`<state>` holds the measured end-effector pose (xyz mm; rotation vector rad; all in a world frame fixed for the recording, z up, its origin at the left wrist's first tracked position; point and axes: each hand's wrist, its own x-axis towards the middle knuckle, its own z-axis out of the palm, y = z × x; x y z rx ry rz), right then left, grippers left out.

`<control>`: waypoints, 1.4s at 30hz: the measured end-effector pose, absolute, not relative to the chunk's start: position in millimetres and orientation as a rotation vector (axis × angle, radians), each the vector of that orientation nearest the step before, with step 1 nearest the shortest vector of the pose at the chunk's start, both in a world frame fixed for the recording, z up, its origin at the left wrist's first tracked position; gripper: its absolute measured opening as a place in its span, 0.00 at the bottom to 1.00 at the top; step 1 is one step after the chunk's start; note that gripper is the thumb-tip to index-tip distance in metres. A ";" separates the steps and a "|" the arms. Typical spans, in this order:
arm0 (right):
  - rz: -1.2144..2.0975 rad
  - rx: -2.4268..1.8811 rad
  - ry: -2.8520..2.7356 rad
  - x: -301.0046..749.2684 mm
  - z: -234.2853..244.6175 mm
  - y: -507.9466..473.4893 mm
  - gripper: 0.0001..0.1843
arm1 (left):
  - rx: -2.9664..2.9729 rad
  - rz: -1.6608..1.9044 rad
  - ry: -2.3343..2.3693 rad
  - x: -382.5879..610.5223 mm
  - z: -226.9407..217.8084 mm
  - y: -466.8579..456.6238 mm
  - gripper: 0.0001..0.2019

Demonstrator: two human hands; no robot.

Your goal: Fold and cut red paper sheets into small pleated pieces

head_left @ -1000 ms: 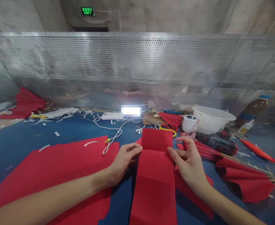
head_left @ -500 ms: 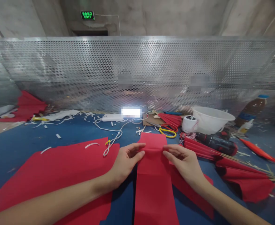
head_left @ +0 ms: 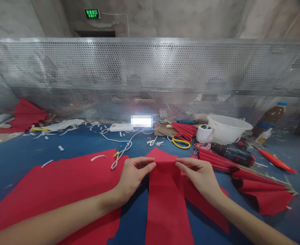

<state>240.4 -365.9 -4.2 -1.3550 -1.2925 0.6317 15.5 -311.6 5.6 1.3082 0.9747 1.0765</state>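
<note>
A long red paper strip point(head_left: 166, 200) runs from the near edge of view up to both hands. My left hand point(head_left: 133, 177) pinches its left edge at a crosswise fold, thumb below and fingers above. At the same fold, my right hand point(head_left: 201, 175) pinches the right edge. Beyond the fold, a pointed bit of red paper shows between the fingertips. Left of the strip lies a large red sheet point(head_left: 70, 190) on the blue table. Another narrow red piece point(head_left: 208, 207) lies partly under my right hand and forearm.
Scissors point(head_left: 182, 141) with red and yellow handles lie beyond the hands. To the right are a white tub point(head_left: 227, 129), a power drill point(head_left: 231, 153), a bottle point(head_left: 272, 117) and folded red paper point(head_left: 262, 190) with thin sticks. A white cable point(head_left: 124, 149) and perforated metal screen point(head_left: 88, 75) stand beyond.
The crease between my hands has become sharper and raised, and the strip's far part has tipped down behind it into a point. Both hands keep their pinch; the view has shifted slightly.
</note>
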 end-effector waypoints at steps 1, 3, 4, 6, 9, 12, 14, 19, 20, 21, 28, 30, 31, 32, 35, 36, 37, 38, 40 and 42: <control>0.606 -1.354 -1.326 241.4 -3.5 -365.6 0.15 | 1.319 1.079 0.971 15.6 4.7 -310.9 0.15; 0.542 -1.336 -1.421 243.4 -1.1 -365.1 0.13 | 1.347 1.093 0.962 15.2 3.0 -308.9 0.13; 0.512 -1.327 -1.470 244.0 0.5 -365.0 0.12 | 1.376 1.106 0.959 14.8 2.4 -308.0 0.12; 0.471 -1.310 -1.550 244.0 4.0 -365.9 0.10 | 1.494 1.146 0.979 13.5 2.3 -307.0 0.10; 0.473 -1.281 -1.625 239.5 8.9 -370.3 0.09 | 1.746 1.193 1.017 11.7 5.5 -310.1 0.08; 0.538 -1.239 -1.678 231.9 12.2 -377.2 0.10 | 1.917 1.102 0.848 11.3 10.0 -317.1 0.07; 0.561 -1.192 -1.699 227.4 13.4 -381.5 0.10 | 1.936 1.002 0.701 11.6 11.6 -320.9 0.06; 0.642 -1.145 -1.706 222.2 13.2 -387.2 0.09 | 1.880 0.894 0.733 11.8 14.4 -323.4 0.10; 0.668 -1.163 -1.695 221.6 12.5 -387.5 0.10 | 1.894 0.853 0.738 11.8 15.3 -323.8 0.12; 0.684 -1.178 -1.683 220.9 11.6 -387.5 0.11 | 1.918 0.803 0.719 12.1 16.1 -324.5 0.16; 0.626 -1.202 -1.686 221.9 11.6 -387.1 0.11 | 2.107 0.660 0.622 15.5 13.8 -330.5 0.08; 0.703 -1.223 -1.788 225.8 18.6 -389.0 0.10 | 2.137 0.674 0.638 15.9 12.9 -330.5 0.09; 0.755 -1.243 -1.870 227.6 22.7 -390.7 0.09 | 2.159 0.672 0.637 16.1 12.6 -330.2 0.11; 0.788 -1.275 -1.965 229.0 26.5 -392.9 0.12 | 2.183 0.665 0.633 16.3 12.2 -329.7 0.11; 0.717 -1.399 -2.191 227.7 31.8 -401.3 0.32 | 2.222 0.677 0.670 16.7 10.5 -327.0 0.09; 0.665 -1.386 -2.260 225.3 30.8 -404.2 0.37 | 2.211 0.710 0.711 16.7 9.6 -325.7 0.09; 0.618 -1.335 -2.330 222.2 28.4 -406.8 0.42 | 2.181 0.754 0.765 16.6 8.6 -324.1 0.08; 0.579 -1.264 -2.392 218.7 25.2 -408.9 0.45 | 2.134 0.796 0.823 16.6 7.7 -322.4 0.08; 0.535 -1.161 -2.463 211.8 17.4 -411.4 0.45 | 2.012 0.849 0.906 16.8 5.9 -318.7 0.06; 0.518 -1.108 -2.483 206.7 10.2 -411.6 0.40 | 1.891 0.862 0.936 17.1 5.1 -315.3 0.05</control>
